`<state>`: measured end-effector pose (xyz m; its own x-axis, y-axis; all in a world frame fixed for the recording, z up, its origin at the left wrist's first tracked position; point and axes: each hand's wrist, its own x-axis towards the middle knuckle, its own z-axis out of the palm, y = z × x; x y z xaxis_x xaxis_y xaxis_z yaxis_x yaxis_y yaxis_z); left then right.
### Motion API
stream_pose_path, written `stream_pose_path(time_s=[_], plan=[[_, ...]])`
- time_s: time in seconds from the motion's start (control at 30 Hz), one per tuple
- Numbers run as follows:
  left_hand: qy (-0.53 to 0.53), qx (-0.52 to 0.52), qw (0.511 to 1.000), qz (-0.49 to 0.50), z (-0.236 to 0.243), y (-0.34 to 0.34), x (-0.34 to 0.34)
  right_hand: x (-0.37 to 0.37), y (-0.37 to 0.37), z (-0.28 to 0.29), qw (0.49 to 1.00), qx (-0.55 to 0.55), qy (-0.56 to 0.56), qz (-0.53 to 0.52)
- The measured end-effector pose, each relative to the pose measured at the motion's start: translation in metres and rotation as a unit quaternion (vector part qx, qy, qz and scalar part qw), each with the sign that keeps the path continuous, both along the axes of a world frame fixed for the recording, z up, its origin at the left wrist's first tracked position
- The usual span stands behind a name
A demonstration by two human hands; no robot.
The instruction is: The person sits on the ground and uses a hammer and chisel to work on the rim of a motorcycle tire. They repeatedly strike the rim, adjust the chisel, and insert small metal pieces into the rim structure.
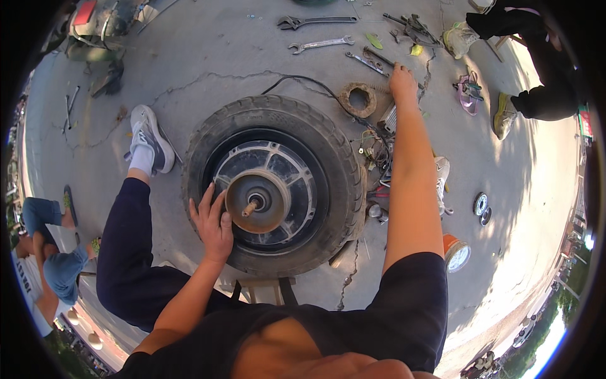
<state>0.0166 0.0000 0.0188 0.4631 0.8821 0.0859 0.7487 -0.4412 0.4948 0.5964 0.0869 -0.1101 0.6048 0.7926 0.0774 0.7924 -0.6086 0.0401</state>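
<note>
A black-tyred wheel (218,129) lies flat in front of me, with a ribbed hub motor (268,153) in its middle. My left hand (213,227) rests on it, fingers spread against the edge of the rusty brake drum (278,201). A threaded axle (250,208) sticks up from the drum's centre. My right arm is stretched far forward. There my right hand (404,83) has its fingers closed at the near end of a dark bar-shaped tool (380,56) on the ground; its fingertips are partly hidden. A small wrench (366,64) lies beside this tool.
Farther off lie an adjustable wrench (319,21) and an open-end wrench (322,44). A rusty ring (357,100), black cable (297,77) and loose parts (374,151) sit right of the wheel. An orange-sided tub (456,252) stands farther right. Other people are at left and upper right.
</note>
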Motion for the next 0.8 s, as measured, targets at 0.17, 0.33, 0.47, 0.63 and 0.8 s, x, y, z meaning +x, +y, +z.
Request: stream_pose_path(time_s=[0.17, 0.33, 0.47, 0.63, 0.8], plan=[[-0.008, 0.01, 1.0, 0.003, 0.002, -0.002, 0.001, 0.004, -0.008, -0.005, 0.999, -0.013, -0.015, 0.042], [-0.012, 0.024, 1.0, 0.01, -0.001, 0.001, 0.002, -0.02, -0.017, 0.06, 0.995, 0.064, -0.047, 0.067], [-0.027, 0.039, 0.999, 0.003, -0.003, 0.002, -0.003, -0.087, -0.04, 0.153, 0.966, 0.214, 0.066, 0.129], [-0.198, 0.035, 0.979, 0.01, 0.03, 0.0, -0.008, -0.262, -0.133, 0.269, 0.867, 0.223, 0.298, 0.332], [-0.306, -0.148, 0.909, -0.241, 0.131, -0.028, -0.018, -0.39, -0.203, 0.277, 0.813, 0.121, 0.375, 0.429]])
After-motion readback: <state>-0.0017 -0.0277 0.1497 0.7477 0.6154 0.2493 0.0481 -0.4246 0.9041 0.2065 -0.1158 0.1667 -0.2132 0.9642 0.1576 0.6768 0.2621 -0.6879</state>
